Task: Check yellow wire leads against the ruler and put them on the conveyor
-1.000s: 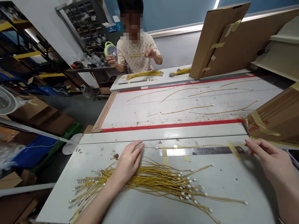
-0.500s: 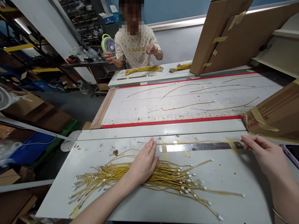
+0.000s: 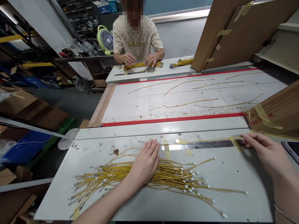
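A thin yellow wire (image 3: 217, 139) runs nearly straight along the upper edge of a steel ruler (image 3: 198, 145), which is taped to the table. At the ruler's right end, my right hand (image 3: 263, 149) pinches the wire's end between thumb and fingers. My left hand (image 3: 146, 160) lies flat, its outstretched fingertips on the wire just left of the ruler; a short tip sticks out beyond them. Beneath that palm and wrist spreads a pile of yellow wires (image 3: 173, 175), with metal terminals at the left and white connectors at the right.
Across the middle runs a white belt (image 3: 130, 107) with red edges and several single wires. A cardboard box (image 3: 275, 109) and a phone (image 3: 291, 151) are at the right. Opposite, a co-worker (image 3: 139, 40) has both hands at another wire bundle (image 3: 137, 65), beside a tall cardboard sheet (image 3: 212, 40).
The wire by the ruler now looks straighter, and my hands have barely moved. The co-worker's hands have come down from chest height onto their wire bundle. The view has shifted slightly.
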`<action>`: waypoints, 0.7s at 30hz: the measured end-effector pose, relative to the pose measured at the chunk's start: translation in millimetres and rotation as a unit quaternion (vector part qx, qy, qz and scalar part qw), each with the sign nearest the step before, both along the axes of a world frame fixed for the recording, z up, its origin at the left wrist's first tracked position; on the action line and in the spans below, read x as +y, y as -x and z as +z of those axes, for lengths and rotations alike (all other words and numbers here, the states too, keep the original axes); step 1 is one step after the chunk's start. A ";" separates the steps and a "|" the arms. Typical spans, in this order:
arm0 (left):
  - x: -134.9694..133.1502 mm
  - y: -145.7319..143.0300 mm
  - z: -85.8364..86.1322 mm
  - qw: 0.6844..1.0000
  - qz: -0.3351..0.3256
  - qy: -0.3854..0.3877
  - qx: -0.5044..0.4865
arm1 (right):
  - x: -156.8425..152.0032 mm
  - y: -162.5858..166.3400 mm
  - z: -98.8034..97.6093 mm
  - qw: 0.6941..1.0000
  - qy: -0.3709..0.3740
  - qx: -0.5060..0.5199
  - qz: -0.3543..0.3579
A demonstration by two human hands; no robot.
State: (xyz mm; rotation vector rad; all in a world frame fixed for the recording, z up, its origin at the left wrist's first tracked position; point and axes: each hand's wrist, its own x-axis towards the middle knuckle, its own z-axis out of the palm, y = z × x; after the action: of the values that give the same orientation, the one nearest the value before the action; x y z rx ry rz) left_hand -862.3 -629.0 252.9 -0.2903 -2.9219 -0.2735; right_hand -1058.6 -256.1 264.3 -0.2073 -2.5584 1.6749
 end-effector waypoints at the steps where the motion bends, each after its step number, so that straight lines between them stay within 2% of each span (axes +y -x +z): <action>1: 0.5 -0.8 0.1 1.000 -0.005 0.004 0.004 | 0.3 -0.2 0.6 1.000 -0.001 -0.008 -0.005; 5: 3.6 -2.2 -1.2 0.999 -0.033 0.016 0.020 | -0.7 -1.9 4.5 0.999 -0.007 -0.025 -0.019; 10: 3.3 -1.2 -5.5 0.999 -0.041 -0.007 0.030 | -2.8 -3.5 7.8 0.999 -0.029 -0.033 -0.007; 16: -4.7 1.7 -9.2 0.997 -0.066 -0.010 0.031 | 0.6 0.6 -3.0 0.993 -0.112 -0.024 0.018; 21: -7.2 2.8 -9.3 0.996 -0.067 0.025 0.055 | 1.1 4.0 -10.0 0.987 -0.160 -0.005 0.005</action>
State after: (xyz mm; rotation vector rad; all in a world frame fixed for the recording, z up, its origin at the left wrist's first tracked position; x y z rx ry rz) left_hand -865.1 -636.3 243.6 -0.4935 -2.8084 -0.1968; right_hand -1062.6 -254.9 254.3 -0.1804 -2.7906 1.2399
